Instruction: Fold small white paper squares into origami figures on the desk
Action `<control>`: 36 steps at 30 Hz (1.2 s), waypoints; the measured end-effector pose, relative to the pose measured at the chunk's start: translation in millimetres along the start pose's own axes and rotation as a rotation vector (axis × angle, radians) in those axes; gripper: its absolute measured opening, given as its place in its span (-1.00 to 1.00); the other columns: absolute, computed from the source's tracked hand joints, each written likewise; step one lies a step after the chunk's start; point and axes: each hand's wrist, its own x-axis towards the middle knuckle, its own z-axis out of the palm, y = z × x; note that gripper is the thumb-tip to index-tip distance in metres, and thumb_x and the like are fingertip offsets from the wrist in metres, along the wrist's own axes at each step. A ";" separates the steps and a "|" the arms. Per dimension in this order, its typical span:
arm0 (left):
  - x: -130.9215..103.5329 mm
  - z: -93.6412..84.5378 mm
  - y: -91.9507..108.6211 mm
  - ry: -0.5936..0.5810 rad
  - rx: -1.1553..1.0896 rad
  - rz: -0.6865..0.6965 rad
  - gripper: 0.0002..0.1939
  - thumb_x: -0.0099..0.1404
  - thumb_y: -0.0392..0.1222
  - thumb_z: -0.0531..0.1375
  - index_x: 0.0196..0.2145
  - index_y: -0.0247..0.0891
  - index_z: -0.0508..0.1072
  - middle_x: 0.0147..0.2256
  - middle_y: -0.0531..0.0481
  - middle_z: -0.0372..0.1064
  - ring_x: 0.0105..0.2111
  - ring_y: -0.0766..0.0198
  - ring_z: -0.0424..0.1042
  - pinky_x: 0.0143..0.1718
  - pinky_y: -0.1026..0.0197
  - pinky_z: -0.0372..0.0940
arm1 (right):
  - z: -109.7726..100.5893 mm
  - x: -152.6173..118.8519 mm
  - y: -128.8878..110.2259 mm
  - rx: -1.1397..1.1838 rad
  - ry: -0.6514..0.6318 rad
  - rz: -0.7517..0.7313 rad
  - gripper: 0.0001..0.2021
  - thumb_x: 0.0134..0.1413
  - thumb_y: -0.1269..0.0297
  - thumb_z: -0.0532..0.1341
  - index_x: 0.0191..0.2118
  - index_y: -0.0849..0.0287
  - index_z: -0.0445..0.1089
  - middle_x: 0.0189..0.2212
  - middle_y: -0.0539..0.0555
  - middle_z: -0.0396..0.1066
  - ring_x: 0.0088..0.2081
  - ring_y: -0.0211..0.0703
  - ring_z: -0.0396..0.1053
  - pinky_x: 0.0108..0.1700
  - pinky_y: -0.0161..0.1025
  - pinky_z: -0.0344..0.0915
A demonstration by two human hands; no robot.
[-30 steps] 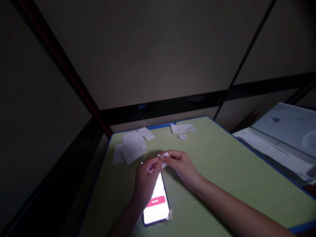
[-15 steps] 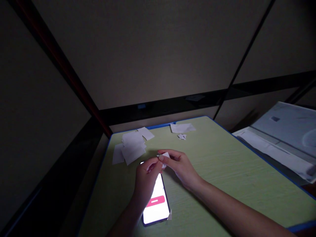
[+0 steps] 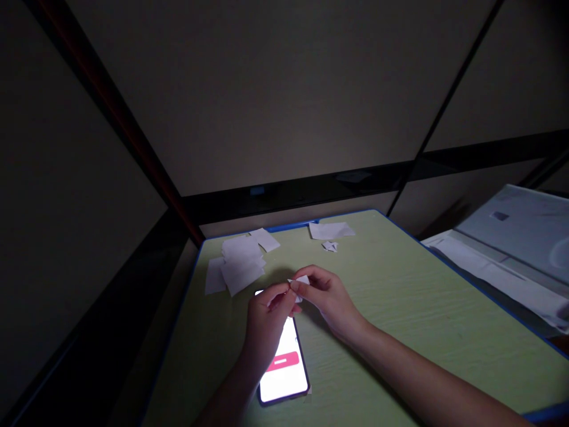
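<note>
A small folded piece of white paper [image 3: 303, 280] is pinched between both hands above the table. My left hand [image 3: 268, 314] grips its left side, with fingers and thumb together. On the other side, my right hand [image 3: 326, 296] holds it between thumb and fingers. The fingers hide much of the paper. Beneath my left hand lies a phone [image 3: 285, 382] with a bright white screen and a pink-red bar; the hand and wrist cover part of it.
Loose white paper sheets [image 3: 242, 261] overlap at the table's back left. Another sheet [image 3: 331, 230] and a small folded paper piece [image 3: 330, 246] lie at the back. The green table [image 3: 413, 308] has a blue edge. A pale board-like object [image 3: 524, 231] stands beyond its right side.
The view has shifted slightly. Both hands keep hold of the small paper, and the fingers have moved a little around it. The phone and loose sheets stay in place.
</note>
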 end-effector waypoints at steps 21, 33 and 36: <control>-0.4 0.6 -6.2 0.039 0.080 0.136 -0.88 0.12 -0.25 0.16 -0.50 -0.34 0.44 -0.53 0.03 0.40 -0.51 0.34 0.39 -0.47 0.36 0.29 | 2.3 -2.8 4.7 -0.022 0.073 -0.006 -0.83 -0.16 0.24 0.32 -0.48 0.20 0.33 -0.63 -0.05 0.37 -0.57 -0.27 0.32 -0.46 -0.29 0.24; -1.2 -1.2 -9.9 0.028 0.249 0.325 -0.88 0.18 -0.28 0.11 -0.46 -0.32 0.43 -0.47 -0.02 0.36 -0.48 0.34 0.38 -0.46 0.34 0.28 | -1.2 -0.6 -1.0 -0.124 0.105 -0.032 -0.81 -0.21 0.27 0.31 -0.43 0.17 0.31 -0.58 -0.08 0.24 -0.53 -0.29 0.21 -0.48 -0.32 0.16; -1.3 -2.3 -8.0 0.077 0.377 0.457 -0.90 0.15 -0.32 0.13 -0.49 -0.30 0.42 -0.49 0.00 0.34 -0.50 0.35 0.34 -0.47 0.34 0.25 | -7.2 1.2 -5.7 -0.302 0.062 -0.160 -0.85 -0.16 0.33 0.28 -0.37 0.14 0.35 -0.48 -0.03 0.28 -0.45 -0.26 0.22 -0.42 -0.31 0.17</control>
